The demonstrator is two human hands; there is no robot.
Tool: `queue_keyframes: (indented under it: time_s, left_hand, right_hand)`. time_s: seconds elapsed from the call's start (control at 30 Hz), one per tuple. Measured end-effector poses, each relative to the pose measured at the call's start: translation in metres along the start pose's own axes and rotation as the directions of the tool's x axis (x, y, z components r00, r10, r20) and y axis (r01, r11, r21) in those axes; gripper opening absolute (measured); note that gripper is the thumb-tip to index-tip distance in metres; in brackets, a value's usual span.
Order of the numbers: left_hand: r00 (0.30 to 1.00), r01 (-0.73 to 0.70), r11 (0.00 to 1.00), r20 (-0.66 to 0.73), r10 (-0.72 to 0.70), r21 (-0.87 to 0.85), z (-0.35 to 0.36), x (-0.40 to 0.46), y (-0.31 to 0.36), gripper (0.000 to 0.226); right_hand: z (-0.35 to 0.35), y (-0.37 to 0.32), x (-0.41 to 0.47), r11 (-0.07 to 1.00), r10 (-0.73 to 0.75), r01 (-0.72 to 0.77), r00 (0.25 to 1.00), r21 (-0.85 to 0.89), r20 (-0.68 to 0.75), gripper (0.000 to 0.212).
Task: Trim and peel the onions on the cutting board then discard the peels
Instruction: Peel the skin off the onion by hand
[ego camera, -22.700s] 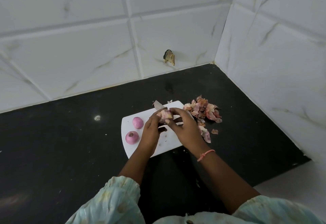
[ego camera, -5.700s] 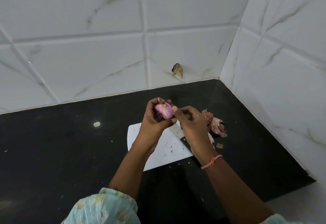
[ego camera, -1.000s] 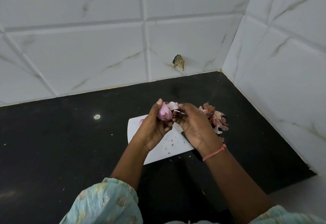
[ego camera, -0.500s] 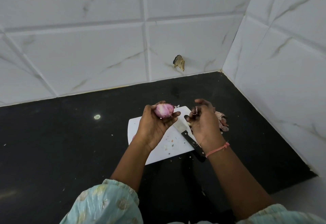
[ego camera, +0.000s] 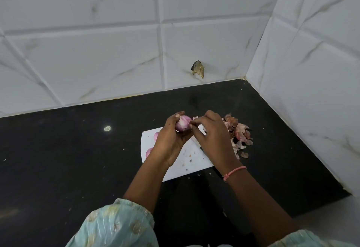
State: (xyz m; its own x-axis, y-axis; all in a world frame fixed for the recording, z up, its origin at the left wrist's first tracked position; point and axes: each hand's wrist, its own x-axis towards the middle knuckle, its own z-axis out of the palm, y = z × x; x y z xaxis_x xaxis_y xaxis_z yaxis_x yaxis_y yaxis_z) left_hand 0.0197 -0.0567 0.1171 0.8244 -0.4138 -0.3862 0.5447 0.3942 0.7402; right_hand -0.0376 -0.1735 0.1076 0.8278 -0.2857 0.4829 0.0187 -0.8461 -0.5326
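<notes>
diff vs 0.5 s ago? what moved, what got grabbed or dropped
The right hand came back from the peel pile to the onion and pinches its skin. The left hand still grips the onion over the cutting board; two peeled onions stayed put.

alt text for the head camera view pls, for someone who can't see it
A person's left hand holds a pink onion above a white cutting board while the right hand pinches skin at its end. A pile of peels lies right of the board on the black counter.
</notes>
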Motion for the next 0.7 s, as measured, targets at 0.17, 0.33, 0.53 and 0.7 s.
queue_keyframes:
  time_s: [0.17,0.33,0.53,0.7]
  left_hand:
    - [1.000,0.001,0.999,0.025,-0.002,0.049,0.000,-0.002,-0.001,0.023]
    - [0.998,0.038,0.999,0.050,-0.037,-0.003,-0.001,-0.004,0.003,0.025]
    - [0.999,0.030,0.999,0.018,-0.030,-0.041,-0.002,-0.001,0.007,0.023]
    - [1.000,0.015,1.000,0.015,-0.015,-0.018,0.001,-0.003,0.007,0.022]
  right_hand:
    - [0.001,-0.004,0.003,0.992,-0.033,0.035,0.999,-0.122,0.018,0.011]
    - [0.001,0.005,0.009,0.996,0.085,-0.084,0.995,-0.020,0.048,0.007]
    - [-0.014,0.004,0.007,0.972,0.084,-0.094,0.995,0.217,0.056,0.014]
    - [-0.002,0.000,0.000,0.997,0.022,-0.023,1.000,0.074,0.007,0.012]
